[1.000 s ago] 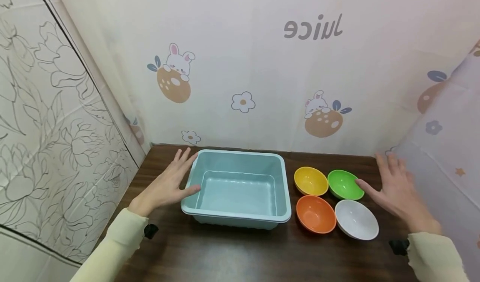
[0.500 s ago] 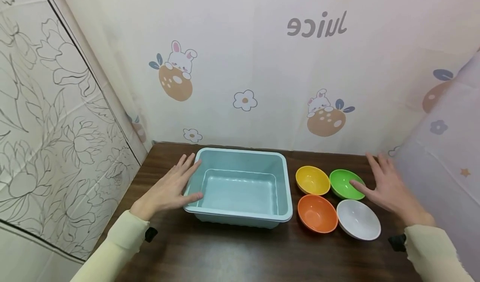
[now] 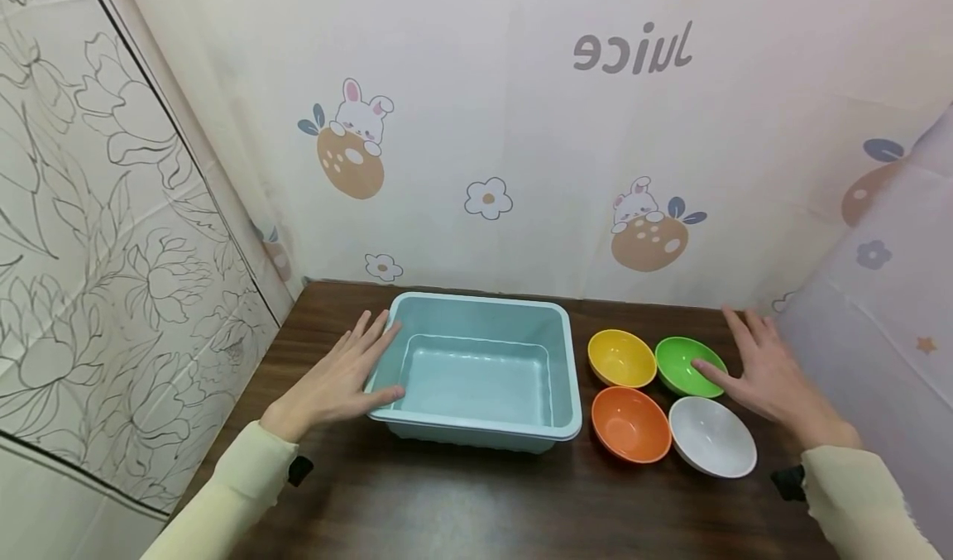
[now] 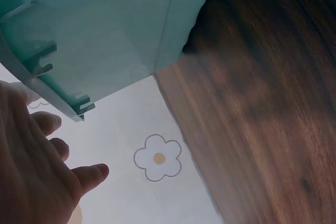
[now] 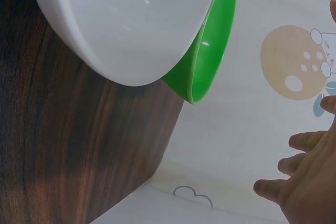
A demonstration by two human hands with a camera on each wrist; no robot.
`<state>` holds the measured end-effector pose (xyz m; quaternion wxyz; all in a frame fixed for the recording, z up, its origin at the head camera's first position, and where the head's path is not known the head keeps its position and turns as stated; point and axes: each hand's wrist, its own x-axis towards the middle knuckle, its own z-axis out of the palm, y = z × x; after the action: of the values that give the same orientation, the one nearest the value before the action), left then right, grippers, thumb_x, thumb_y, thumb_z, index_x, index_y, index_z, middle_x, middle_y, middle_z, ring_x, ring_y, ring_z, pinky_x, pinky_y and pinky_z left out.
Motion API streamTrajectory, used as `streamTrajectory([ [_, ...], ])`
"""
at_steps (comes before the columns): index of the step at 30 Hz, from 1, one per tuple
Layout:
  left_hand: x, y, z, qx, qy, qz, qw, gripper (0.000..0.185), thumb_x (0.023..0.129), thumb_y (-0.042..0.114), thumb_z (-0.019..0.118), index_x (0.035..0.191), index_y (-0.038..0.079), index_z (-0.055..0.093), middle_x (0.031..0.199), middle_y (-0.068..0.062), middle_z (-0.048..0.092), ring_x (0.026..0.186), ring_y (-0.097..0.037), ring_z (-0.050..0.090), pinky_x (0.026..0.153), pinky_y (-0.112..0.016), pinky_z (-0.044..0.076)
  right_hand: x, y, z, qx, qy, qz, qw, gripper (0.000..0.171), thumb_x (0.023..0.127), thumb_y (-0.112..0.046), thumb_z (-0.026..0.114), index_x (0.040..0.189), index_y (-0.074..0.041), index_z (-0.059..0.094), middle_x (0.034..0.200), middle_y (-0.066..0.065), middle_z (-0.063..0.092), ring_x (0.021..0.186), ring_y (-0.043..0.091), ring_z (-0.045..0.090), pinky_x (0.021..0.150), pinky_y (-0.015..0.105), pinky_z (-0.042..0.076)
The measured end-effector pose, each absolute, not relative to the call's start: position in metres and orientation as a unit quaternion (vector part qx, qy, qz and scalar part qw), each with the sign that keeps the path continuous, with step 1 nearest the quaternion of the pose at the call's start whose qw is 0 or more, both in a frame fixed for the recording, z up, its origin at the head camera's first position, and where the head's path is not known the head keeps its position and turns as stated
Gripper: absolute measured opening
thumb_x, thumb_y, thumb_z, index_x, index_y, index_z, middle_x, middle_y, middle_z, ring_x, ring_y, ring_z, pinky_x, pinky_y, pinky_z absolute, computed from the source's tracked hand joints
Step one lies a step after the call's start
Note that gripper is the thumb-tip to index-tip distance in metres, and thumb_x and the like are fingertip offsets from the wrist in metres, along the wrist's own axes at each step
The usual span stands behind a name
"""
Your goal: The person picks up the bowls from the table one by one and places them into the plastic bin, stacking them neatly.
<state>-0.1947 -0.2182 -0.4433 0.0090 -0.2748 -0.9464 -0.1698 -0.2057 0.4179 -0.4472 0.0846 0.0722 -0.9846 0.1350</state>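
Little had changed since the earlier frames: the left hand (image 3: 338, 378) stayed flat against the left wall of the pale blue tub (image 3: 480, 370), fingers straight and spread, thumb at the tub's near left rim. The right hand (image 3: 767, 370) had drifted slightly up the frame, its fingers likewise straight and apart, thumb tip at the edge of the green bowl (image 3: 688, 366). Neither hand gripped anything.

The tub sat in the lower middle of the head view on the dark wooden table (image 3: 462, 502), open side up, its long axis running left to right across the frame. To its right stood four bowls in a close square: yellow bowl (image 3: 620, 358) and green above, orange bowl (image 3: 629, 424) and white bowl (image 3: 711, 447) below, all mouth up.
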Motion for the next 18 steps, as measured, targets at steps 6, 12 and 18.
streamTrajectory([
  [6, -0.1921, -0.2195, -0.4484, -0.278, -0.942, -0.188, 0.007, 0.085, 0.1, 0.059, 0.054, 0.167, 0.019, 0.019, 0.175, -0.007, 0.005, 0.16, -0.038, 0.0, 0.123, -0.065, 0.021, -0.2068, 0.4173, -0.4484, 0.073, -0.985, 0.132, 0.085, 0.105, 0.093, -0.057, 0.066, 0.166, -0.008, 0.007, 0.161, 0.042, 0.011, 0.147, 0.068, 0.004, 0.107, 0.086, 0.014],
  [12, -0.1927, -0.2204, -0.4508, -0.287, -0.938, -0.194, 0.017, 0.079, 0.101, 0.057, 0.054, 0.166, 0.022, 0.024, 0.175, -0.009, 0.007, 0.159, -0.042, 0.01, 0.119, -0.066, 0.029, -0.2065, 0.4169, -0.4499, 0.069, -0.985, 0.14, 0.07, 0.105, 0.094, -0.057, 0.065, 0.166, -0.008, 0.007, 0.162, 0.042, 0.009, 0.145, 0.068, 0.008, 0.103, 0.088, 0.018],
  [18, -0.1932, -0.2204, -0.4531, -0.282, -0.936, -0.211, 0.002, 0.076, 0.101, 0.058, 0.053, 0.166, 0.032, 0.021, 0.175, -0.002, 0.003, 0.146, -0.033, 0.046, 0.103, -0.057, 0.051, -0.2116, 0.4152, -0.4493, 0.061, -0.985, 0.155, 0.048, 0.103, 0.096, -0.057, 0.061, 0.165, -0.005, 0.004, 0.163, 0.04, 0.005, 0.147, 0.065, 0.008, 0.096, 0.089, 0.023],
])
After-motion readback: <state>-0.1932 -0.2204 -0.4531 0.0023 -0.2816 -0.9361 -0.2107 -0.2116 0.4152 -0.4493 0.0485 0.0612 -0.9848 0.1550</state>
